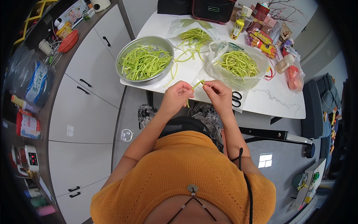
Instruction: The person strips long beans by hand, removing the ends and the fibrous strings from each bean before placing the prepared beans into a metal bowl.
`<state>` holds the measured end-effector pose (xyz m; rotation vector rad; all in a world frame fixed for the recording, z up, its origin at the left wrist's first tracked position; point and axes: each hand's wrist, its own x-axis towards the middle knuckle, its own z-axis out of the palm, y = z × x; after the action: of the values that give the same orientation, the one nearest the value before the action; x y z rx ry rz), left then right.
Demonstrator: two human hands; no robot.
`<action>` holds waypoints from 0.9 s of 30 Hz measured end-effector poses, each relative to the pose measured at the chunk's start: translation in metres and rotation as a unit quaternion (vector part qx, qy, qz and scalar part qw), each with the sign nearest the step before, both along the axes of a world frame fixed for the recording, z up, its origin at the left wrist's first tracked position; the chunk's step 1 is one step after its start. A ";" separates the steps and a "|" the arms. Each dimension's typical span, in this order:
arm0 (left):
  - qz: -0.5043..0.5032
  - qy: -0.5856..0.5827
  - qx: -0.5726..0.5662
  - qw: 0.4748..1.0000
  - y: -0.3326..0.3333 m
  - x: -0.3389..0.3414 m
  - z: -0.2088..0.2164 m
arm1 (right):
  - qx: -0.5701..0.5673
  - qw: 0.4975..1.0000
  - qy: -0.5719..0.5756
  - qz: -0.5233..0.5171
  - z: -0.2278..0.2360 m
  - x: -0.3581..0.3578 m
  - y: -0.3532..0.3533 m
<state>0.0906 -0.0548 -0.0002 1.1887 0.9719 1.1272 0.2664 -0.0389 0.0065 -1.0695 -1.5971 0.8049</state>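
The big white table with thin grey lines [278, 93] is under the round silver metal pan [149, 80]. The pan is full of short green stems [145, 61]. Right of the pan sits a see-through plastic bag [263, 71] with curly long green stems [240, 63] inside. Also right of the pan, but farther from me, a cloudy plastic bag [214, 30] lies open, and loose green stems [195, 35] spill out. My bare left hand [179, 95] is just right of the pan, nearer to me. My bare right hand [218, 93] is farther right. One thin green stem [198, 84], nearer me than the pan and to its right, is pinched in both hands.
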 end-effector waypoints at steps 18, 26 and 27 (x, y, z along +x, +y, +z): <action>0.203 -0.234 0.020 0.951 0.024 -0.035 -0.017 | -0.019 0.981 -0.160 -0.108 0.030 0.068 0.021; 0.181 -0.214 0.006 0.960 0.017 -0.029 -0.010 | 0.209 0.916 -0.223 -0.259 0.040 0.091 0.066; 0.178 -0.205 0.015 0.962 0.018 -0.028 -0.010 | 0.192 0.930 -0.216 -0.228 0.036 0.085 0.065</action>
<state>0.0624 -0.0370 -0.0105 0.7707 0.8626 1.6049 0.3514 0.0257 0.0429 -1.3079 -1.6716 -0.0679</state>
